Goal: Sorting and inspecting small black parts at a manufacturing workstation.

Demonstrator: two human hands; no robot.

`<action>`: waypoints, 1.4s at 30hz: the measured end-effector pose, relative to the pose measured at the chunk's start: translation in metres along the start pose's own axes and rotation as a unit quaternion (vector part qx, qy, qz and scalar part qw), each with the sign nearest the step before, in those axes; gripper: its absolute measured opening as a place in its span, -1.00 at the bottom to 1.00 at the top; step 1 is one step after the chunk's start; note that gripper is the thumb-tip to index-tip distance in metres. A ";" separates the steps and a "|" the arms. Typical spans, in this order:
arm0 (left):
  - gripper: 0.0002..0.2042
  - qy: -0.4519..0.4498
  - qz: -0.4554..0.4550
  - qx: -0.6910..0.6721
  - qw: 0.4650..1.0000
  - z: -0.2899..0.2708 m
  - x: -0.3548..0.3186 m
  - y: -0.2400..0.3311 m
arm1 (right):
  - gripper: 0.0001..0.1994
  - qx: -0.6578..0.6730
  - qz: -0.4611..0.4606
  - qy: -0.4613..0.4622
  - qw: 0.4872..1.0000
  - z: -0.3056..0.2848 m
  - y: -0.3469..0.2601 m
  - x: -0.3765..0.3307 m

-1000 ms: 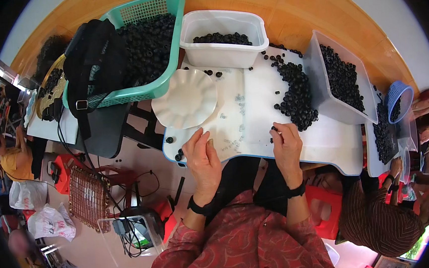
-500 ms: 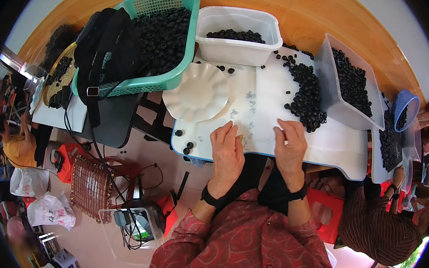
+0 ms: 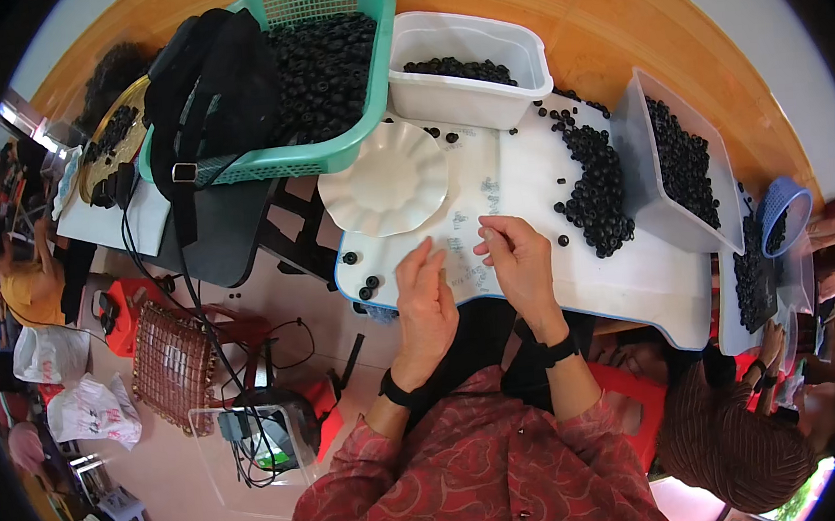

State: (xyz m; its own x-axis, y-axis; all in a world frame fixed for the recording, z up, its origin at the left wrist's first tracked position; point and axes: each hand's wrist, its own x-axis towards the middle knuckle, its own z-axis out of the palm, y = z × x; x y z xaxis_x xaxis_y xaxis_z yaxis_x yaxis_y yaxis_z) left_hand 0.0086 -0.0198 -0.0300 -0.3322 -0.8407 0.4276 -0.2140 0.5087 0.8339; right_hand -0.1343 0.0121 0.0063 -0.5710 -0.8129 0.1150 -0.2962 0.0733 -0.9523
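Observation:
Over the front of the white table, both hands are held a little apart from each other. My left hand is closed, its fingers bunched and bent upward; whatever they may hold is too small to make out. Fingers curled and thumb drawn in, my right hand points to the left, and I cannot make out anything in it. A lone black ring-shaped part lies to its right, beside a pile of such parts. Beyond my left hand is a white scalloped plate.
A green basket full of black parts, with a black bag over it, stands far left. Behind are a white tub and, to the right, a clear bin, both holding black parts. A co-worker sits at right.
My right hand has moved left, away from the pile, and turned inward. My left hand has drawn slightly left and nearer me. The lone black part now shows where my right hand was.

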 end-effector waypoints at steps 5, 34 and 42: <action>-0.68 -0.015 0.022 -0.033 0.999 0.001 0.002 0.003 | -0.66 0.036 0.067 -0.023 0.997 0.023 -0.006 0.026; -0.70 -0.044 -0.034 -0.090 0.994 -0.003 0.002 0.007 | -0.93 0.236 0.110 0.121 0.958 -0.039 -0.018 0.007; -0.72 0.029 0.059 0.064 0.996 0.012 0.018 -0.001 | -0.91 0.253 0.081 0.209 0.941 -0.106 -0.001 -0.053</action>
State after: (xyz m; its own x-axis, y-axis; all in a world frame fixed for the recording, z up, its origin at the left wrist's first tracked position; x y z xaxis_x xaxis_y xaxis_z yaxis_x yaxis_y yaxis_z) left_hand -0.0081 -0.0331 -0.0268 -0.3099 -0.7811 0.5421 -0.2932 0.6209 0.7270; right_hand -0.1845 0.1161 0.0314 -0.8599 -0.5086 -0.0433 0.1629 -0.1932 -0.9675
